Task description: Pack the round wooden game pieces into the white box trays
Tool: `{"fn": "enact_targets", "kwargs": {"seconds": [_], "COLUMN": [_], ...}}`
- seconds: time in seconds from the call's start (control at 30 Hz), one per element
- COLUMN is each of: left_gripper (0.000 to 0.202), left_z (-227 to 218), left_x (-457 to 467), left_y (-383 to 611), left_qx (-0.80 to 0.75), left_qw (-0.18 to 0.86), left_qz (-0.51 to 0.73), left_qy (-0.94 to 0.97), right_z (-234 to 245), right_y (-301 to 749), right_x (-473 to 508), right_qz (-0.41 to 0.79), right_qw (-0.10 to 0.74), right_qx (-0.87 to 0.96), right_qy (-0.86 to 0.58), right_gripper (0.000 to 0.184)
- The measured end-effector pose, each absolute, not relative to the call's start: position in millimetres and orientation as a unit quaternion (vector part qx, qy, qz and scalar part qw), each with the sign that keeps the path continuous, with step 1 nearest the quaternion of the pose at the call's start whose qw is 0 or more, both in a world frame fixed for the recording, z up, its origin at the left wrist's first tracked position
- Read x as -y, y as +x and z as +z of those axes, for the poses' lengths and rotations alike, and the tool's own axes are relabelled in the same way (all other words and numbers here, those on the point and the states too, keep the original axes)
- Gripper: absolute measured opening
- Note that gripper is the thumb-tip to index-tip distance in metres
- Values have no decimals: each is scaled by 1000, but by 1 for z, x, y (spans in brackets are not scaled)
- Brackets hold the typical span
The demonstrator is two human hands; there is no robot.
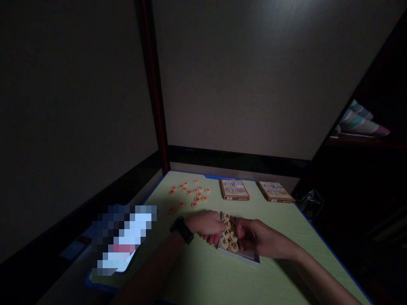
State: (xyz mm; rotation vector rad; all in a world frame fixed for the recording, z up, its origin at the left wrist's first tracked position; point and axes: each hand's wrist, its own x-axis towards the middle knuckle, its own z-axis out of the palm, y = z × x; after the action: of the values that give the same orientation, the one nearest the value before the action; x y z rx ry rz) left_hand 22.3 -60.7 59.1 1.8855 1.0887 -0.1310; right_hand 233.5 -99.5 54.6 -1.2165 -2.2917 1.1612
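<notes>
An open shallow box (252, 256) lies low over the green tabletop, with several round wooden Chinese chess pieces (233, 246) in its left part, marked in black. My left hand (208, 222), wearing a black watch (182, 230), is closed round the box's left edge, its thumb by the pieces. From the right, my right hand (259, 238) reaches into the box with bent fingers pressed together beside the pieces. Whatever those fingertips hold is hidden. Red-marked chess pieces (197, 199) are scattered on the table beyond my left hand.
Two closed flat boxes with printed lids, one left (235, 189) and one right (276, 192), lie toward the table's far edge. A bright, pixelated screen (127, 241) stands at the left. The table (197, 284) has a blue rim, with walls behind it.
</notes>
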Motion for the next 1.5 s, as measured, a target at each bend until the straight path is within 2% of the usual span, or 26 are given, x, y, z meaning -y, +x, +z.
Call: {"fn": "enact_targets", "kwargs": {"seconds": [0.13, 0.37, 0.47, 1.33, 1.5], "left_gripper": [44, 43, 43, 39, 36], "left_z": [62, 62, 61, 61, 59], "left_x": [63, 63, 60, 60, 52], "left_y": [23, 24, 22, 20, 12], "left_qx": [-447, -441, -450, -467, -456], "left_qw": [455, 457, 453, 441, 403], "left_qz": [-53, -70, -74, -52, 43], "left_qy": [768, 769, 766, 765, 792], "right_z": [57, 62, 56, 49, 57], "right_y": [236, 235, 232, 227, 231], "right_x": [98, 96, 94, 95, 96], "right_qz": [395, 241, 209, 228, 222], "right_qw": [160, 137, 136, 160, 169], "right_qx": [802, 838, 846, 853, 853], "right_qy": [-418, -469, -470, -441, -440], "right_gripper": [16, 15, 15, 15, 14]}}
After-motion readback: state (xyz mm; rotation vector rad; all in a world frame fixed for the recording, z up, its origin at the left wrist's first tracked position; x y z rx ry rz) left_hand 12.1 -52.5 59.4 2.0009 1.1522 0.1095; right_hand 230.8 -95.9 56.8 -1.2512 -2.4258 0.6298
